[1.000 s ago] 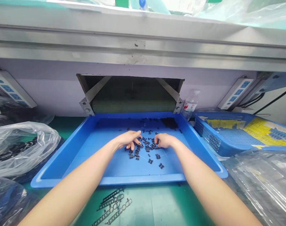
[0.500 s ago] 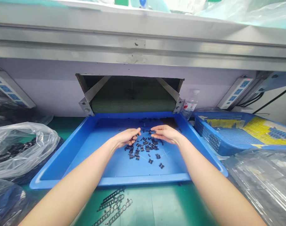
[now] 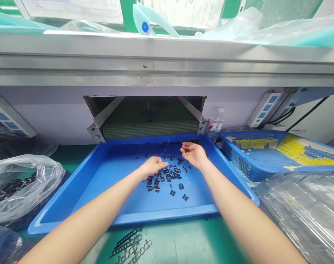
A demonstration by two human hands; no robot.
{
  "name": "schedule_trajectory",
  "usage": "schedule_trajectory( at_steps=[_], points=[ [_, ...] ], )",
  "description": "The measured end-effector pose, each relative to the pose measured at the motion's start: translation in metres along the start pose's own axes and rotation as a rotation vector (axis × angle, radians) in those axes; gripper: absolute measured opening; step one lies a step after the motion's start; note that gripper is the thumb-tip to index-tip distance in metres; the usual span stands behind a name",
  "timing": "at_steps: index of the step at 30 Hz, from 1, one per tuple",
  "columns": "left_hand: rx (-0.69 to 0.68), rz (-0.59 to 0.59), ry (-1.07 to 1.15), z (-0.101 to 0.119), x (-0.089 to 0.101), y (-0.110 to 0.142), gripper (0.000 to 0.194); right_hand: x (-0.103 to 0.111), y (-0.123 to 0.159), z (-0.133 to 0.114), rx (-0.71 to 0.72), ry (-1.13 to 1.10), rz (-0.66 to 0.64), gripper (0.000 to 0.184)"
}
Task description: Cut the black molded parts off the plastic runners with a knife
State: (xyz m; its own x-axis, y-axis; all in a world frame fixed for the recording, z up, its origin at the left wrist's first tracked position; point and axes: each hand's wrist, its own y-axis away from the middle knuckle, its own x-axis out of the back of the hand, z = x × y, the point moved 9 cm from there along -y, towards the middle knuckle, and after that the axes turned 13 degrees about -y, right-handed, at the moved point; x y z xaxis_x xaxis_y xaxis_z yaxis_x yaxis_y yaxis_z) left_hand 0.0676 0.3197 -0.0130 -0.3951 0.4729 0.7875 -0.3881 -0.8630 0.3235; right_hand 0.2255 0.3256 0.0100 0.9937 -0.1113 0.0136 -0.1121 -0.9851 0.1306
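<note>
over one blue tray (image 3: 172,216), two hands (image 3: 153,165) curl, their grip unclear, above many black pieces (image 3: 169,177).

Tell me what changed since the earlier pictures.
The right hand has left the black pieces, moving right and away, palm turned up. The left hand has curled its fingers in; I can't tell what either holds. The blue tray and black strips stayed put.

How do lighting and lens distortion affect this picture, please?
In the head view, glare streaks the clear plastic at right; the belt above the blue tray sits in shade; wide-angle stretching widens both forearms near the lower edge; the small black pieces show little detail.
</note>
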Motion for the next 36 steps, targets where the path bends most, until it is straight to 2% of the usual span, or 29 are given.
schedule_trajectory(
  at_steps=[2, 5, 10, 14, 19, 23, 26, 29, 32, 36],
  points=[
    [-0.028, 0.026, -0.162, 0.008, -0.002, -0.006, 0.019, -0.002, 0.000, 0.006, -0.037, 0.144, -0.010, 0.025],
    [-0.060, 0.017, -0.345, 0.016, -0.012, -0.013, 0.020, -0.013, 0.000, 0.021, -0.101, 0.378, -0.066, 0.020],
    [-0.056, 0.020, -0.422, 0.010, -0.017, -0.013, 0.024, -0.032, 0.001, 0.043, -0.175, 0.630, -0.189, 0.017],
    [-0.037, 0.065, -0.303, -0.001, -0.008, -0.014, 0.022, -0.034, 0.002, 0.043, -0.171, 0.656, -0.218, 0.018],
    [-0.021, 0.124, -0.010, -0.010, 0.009, -0.019, 0.023, -0.021, 0.004, 0.023, -0.096, 0.505, -0.159, 0.022],
    [-0.112, 0.159, 0.209, -0.004, 0.030, -0.011, 0.027, -0.012, 0.005, 0.002, 0.025, 0.405, -0.124, 0.024],
    [-0.187, 0.193, 0.239, 0.003, 0.041, -0.004, 0.033, -0.013, 0.005, 0.004, 0.009, 0.461, -0.145, 0.022],
    [-0.211, 0.162, 0.121, 0.008, 0.031, -0.003, 0.033, -0.019, 0.007, 0.020, -0.096, 0.594, -0.225, 0.018],
    [-0.228, 0.078, -0.085, 0.014, 0.005, -0.006, 0.023, -0.025, 0.009, 0.036, -0.183, 0.710, -0.310, 0.016],
    [-0.256, -0.016, -0.305, 0.021, -0.021, -0.006, 0.021, -0.030, 0.011, 0.045, -0.220, 0.758, -0.343, 0.016]
  ],
)
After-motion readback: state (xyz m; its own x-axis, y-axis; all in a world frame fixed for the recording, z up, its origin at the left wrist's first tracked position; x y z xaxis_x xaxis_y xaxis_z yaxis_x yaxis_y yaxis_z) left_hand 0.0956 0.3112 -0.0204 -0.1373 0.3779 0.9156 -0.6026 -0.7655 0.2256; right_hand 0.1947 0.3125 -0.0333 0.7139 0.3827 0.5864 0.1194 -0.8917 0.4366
